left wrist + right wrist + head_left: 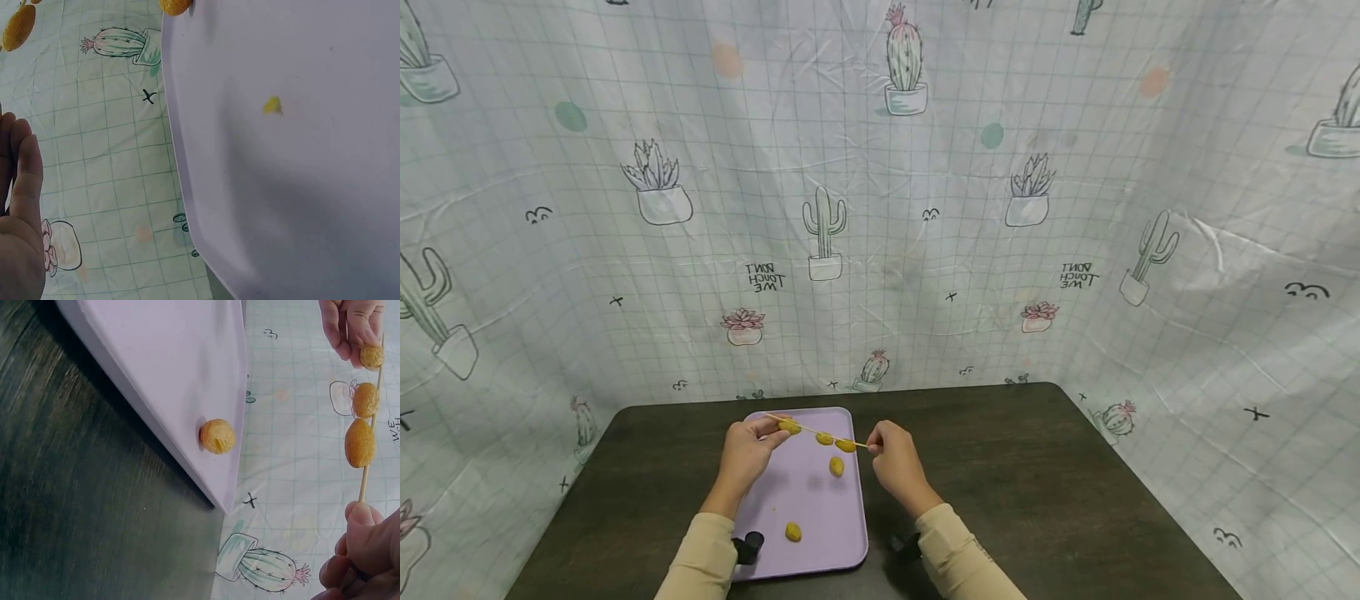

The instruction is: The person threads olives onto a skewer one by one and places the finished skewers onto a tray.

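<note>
A thin wooden skewer (pixel 807 429) is held up over the far part of a lilac tray (pixel 863 533). My right hand (pixel 895 462) pinches its near end between thumb and fingers. Three small golden-yellow oval pieces of food, wrinkled like baby potatoes, are on the skewer. Two of them, a middle piece (pixel 365 400) and a longer piece (pixel 359 444), sit nearer the right hand. At the far end, my left hand (pixel 747 450) pinches the third yellow piece (pixel 371 357), with the skewer's tip sticking out past it.
Two loose yellow pieces lie on the tray, one yellow piece (pixel 837 467) below the skewer and another piece (pixel 793 532) near the front. A tiny yellow crumb (pixel 272 105) is on the tray too. The dark wooden table (pixel 1000 500) meets a cactus-print curtain (pixel 880 250) behind.
</note>
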`<state>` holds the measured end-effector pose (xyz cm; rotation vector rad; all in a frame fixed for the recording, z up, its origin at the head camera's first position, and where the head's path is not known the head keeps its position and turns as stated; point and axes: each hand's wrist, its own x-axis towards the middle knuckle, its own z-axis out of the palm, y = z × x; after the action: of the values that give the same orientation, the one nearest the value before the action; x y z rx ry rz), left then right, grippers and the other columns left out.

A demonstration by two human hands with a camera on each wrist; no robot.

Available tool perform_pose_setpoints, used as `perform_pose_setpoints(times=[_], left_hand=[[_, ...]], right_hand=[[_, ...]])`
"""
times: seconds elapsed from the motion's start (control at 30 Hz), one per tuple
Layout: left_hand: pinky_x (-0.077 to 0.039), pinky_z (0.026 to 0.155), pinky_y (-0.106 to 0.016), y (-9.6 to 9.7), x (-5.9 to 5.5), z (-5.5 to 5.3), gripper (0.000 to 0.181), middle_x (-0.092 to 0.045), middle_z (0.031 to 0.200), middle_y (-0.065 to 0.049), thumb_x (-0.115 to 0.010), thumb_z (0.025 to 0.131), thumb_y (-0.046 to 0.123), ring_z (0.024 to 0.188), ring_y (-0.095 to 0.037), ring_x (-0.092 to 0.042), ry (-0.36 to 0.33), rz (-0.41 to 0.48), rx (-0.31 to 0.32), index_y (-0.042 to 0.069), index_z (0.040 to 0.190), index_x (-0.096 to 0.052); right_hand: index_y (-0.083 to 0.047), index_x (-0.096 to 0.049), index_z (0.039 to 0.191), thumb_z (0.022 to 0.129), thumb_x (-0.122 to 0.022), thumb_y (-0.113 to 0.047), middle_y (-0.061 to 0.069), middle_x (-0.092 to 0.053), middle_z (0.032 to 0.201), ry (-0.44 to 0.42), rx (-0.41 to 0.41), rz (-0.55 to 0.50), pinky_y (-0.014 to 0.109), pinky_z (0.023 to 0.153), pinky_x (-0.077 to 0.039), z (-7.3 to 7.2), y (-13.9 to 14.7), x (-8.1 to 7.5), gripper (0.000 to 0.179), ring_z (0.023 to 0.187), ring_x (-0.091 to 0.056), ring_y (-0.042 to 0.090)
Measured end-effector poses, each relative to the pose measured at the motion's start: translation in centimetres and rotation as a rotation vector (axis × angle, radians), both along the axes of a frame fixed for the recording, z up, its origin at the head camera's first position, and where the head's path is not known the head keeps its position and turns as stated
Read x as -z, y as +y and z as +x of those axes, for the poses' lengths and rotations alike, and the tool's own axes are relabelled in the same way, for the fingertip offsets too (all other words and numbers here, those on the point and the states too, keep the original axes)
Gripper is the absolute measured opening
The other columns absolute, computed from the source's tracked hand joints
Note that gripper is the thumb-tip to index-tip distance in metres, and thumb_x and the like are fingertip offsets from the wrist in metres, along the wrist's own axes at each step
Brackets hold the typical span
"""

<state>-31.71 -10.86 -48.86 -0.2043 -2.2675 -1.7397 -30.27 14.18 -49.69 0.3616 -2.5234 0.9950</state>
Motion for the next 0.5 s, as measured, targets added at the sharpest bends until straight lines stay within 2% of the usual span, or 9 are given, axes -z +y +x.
perform_pose_setpoints(times=[0.3, 0.5], left_hand=[[-0.058, 0.078, -0.027, 0.39, -0.32, 0.44, 0.016, -0.077, 0.098, -0.013, -0.078, 0.086, -0.002, 0.097, -0.025, -0.072, 0.037, -0.053, -0.038, -0.001, 0.101, -0.079], [-0.059, 0.078, -0.032, 0.57, -0.33, 0.60, 0.016, -0.077, 0.097, -0.014, -0.078, 0.085, -0.002, 0.098, -0.029, -0.072, 0.036, -0.075, -0.055, -0.001, 0.101, -0.080]], right_hand=[[-0.009, -0.058, 0.076, 0.080, -0.068, 0.018, -0.001, -0.054, 0.075, -0.026, 0.007, -0.012, 0.027, 0.060, -0.045, 0.23, -0.53, -0.13, 0.029, 0.068, -0.050, 0.013], [-0.009, -0.058, 0.077, 0.082, -0.068, 0.017, -0.001, -0.053, 0.075, -0.030, 0.003, -0.019, 0.027, 0.059, -0.045, 0.24, -0.81, -0.10, 0.028, 0.067, -0.050, 0.013]])
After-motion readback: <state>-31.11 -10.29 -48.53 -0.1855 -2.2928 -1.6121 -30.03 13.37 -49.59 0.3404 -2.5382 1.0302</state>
